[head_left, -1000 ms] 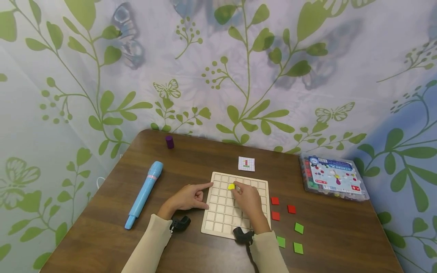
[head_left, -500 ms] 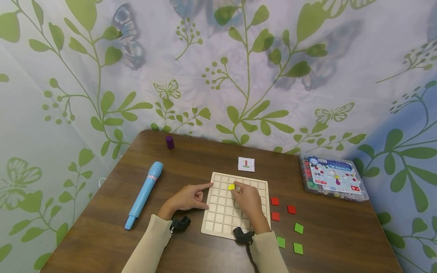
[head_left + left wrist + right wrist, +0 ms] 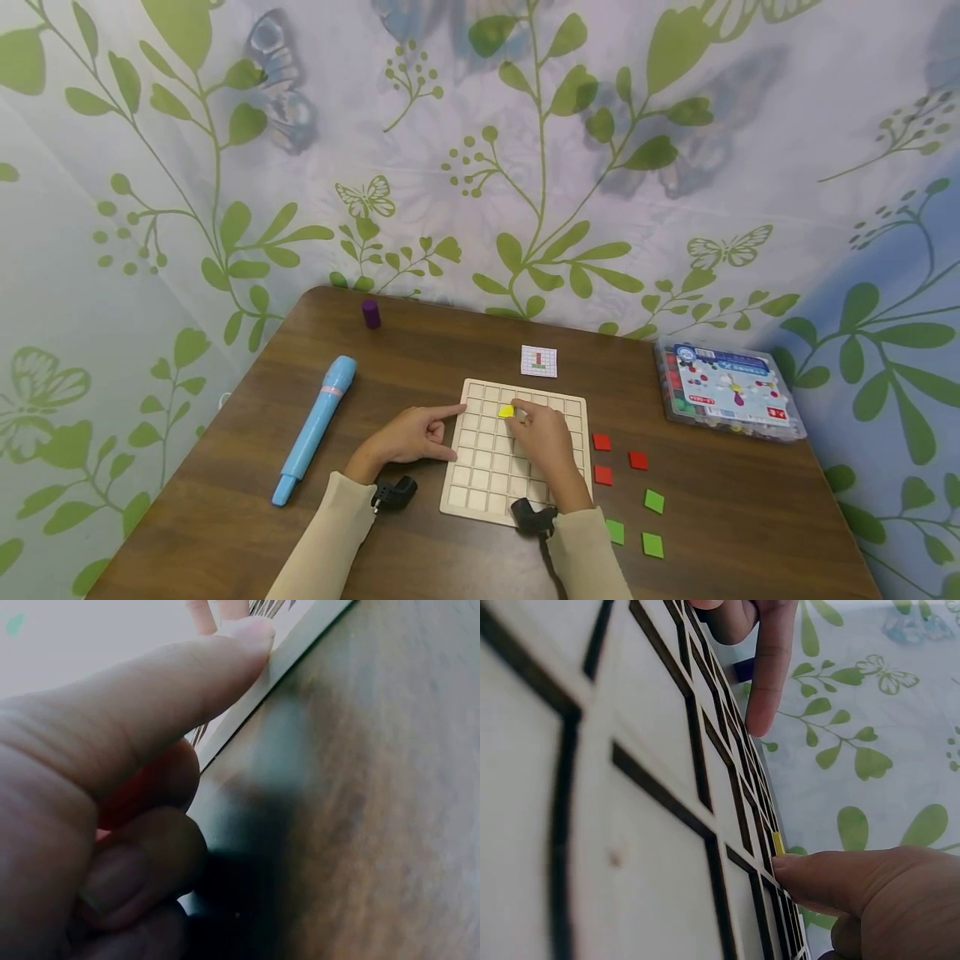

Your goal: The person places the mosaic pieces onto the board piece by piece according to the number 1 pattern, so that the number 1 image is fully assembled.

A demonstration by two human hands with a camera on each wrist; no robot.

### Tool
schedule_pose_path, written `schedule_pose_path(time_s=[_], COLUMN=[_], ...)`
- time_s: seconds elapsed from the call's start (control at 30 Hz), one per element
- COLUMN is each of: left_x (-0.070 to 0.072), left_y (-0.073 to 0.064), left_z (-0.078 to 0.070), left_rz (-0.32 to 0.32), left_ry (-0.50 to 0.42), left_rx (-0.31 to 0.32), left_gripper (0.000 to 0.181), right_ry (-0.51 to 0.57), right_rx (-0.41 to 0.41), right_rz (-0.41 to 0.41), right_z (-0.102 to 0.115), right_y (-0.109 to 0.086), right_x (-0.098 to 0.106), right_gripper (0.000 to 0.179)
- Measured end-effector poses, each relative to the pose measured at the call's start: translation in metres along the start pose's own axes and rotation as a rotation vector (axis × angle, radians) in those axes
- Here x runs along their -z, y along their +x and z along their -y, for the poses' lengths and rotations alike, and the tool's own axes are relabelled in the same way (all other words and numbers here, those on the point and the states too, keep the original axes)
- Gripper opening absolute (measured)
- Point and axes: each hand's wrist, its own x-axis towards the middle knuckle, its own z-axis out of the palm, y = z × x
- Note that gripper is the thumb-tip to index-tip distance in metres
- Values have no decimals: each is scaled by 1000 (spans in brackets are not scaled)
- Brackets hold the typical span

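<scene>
A pale wooden grid board [image 3: 477, 479] lies on the brown table. In the head view, my right hand [image 3: 547, 437] is over its upper part, pinching a small yellow square tile [image 3: 506, 411] between thumb and fingers. The right wrist view shows the yellow tile [image 3: 778, 843] at the thumb tip, close against the grid. My left hand [image 3: 411, 433] touches the board's left edge with stretched index finger and thumb, the other fingers folded in. In the left wrist view, the left thumb [image 3: 172, 694] reaches the board's side edge [image 3: 274, 679].
Red tiles [image 3: 602, 442] and green tiles [image 3: 653, 546] lie right of the board. Behind it is a small printed grid card [image 3: 538, 361]. A clear box [image 3: 731, 392] of coloured pieces sits far right; a light-blue microphone-shaped object [image 3: 315, 429] and purple cylinder [image 3: 371, 314] are left.
Both hands and the yellow tile keep their places on the board. Only the head view has shifted very slightly.
</scene>
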Motion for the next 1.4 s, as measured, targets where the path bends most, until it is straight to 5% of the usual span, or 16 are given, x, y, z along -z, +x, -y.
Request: schedule_pose_path(time_s=[0.1,0.33,0.5,0.8,1.13,1.4], left_x=[0,0,-1,0,-6,-1], left_y=[3,3,0,0,-4,-2], left_z=[-3,-1,0,2,3,1], left_rz=[7,6,14,11,31,22], left_ry=[-8,-34,-42,-36,-85,-82], left_rx=[-6,-25,-30,-36,-17,-37], left_gripper=[83,84,84,84,85,84], right_ry=[43,410,493,368,34,-8], right_rx=[-7,2,0,-72,-228,-242], right_rz=[2,-28,-73,-119,-101,-69], right_z=[-2,-17,-31,-53,-98,-105], right_y=[-1,-12,-22,-36,-62,-58], right_x=[5,31,64,101,115,117], right_gripper=[35,42,46,44,42,52])
